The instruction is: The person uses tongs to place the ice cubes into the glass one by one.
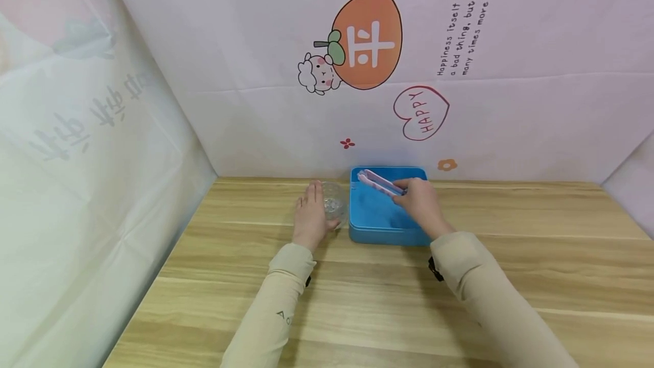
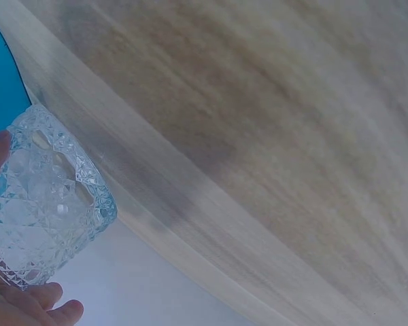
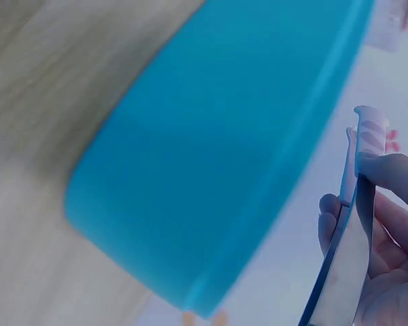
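Note:
A cut-glass bowl (image 1: 335, 197) of clear glass stands just left of the blue box (image 1: 385, 236). My left hand (image 1: 310, 217) holds this bowl from its left side, thumb at the near edge. In the left wrist view the faceted bowl (image 2: 51, 197) lies between thumb and fingers; its contents cannot be made out clearly. Pink tongs (image 1: 379, 182) are pinched in my right hand (image 1: 421, 204), above the box's open top. Their tips point left toward the bowl. The right wrist view shows the tongs (image 3: 370, 136) with their two arms slightly apart and nothing visible between the tips.
Both bowl and box stand on a wood-grain table (image 1: 357, 311), near its far edge. Behind it hangs a white printed cloth (image 1: 265, 118), with another cloth (image 1: 128, 197) at the left side.

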`<state>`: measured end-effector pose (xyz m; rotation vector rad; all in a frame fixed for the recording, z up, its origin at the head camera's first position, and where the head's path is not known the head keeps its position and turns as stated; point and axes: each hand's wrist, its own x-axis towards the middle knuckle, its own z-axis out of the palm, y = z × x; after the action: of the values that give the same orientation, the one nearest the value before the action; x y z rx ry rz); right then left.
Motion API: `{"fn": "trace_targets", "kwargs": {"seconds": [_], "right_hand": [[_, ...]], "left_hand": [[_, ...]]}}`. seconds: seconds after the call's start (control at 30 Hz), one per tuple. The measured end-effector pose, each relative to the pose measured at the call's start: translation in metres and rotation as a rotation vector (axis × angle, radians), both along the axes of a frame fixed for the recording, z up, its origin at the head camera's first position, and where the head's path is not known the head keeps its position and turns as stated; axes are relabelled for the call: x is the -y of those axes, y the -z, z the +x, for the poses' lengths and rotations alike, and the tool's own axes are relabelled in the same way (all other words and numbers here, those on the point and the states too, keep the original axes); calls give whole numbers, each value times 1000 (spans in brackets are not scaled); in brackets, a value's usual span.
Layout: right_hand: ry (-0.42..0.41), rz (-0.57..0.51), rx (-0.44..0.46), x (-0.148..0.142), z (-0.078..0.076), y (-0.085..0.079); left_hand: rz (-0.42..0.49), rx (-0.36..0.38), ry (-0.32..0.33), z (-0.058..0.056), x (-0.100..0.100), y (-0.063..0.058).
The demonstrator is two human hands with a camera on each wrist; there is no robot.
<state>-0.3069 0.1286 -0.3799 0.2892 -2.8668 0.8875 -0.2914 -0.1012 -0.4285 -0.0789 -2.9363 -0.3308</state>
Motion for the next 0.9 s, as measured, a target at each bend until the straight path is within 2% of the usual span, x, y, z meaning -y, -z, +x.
{"fn": "trace_targets", "kwargs": {"seconds": [0.27,0.57,0.9], "right_hand": [[-62,-11,18,13,13,-17],[-121,1,30,30,23,-13],[-145,28,34,37,23,-7]], "left_hand": [[-14,-3,3,-1,1,-1],[-4,10,0,0,1,-1],[7,11,3,-1,1,-1]]}}
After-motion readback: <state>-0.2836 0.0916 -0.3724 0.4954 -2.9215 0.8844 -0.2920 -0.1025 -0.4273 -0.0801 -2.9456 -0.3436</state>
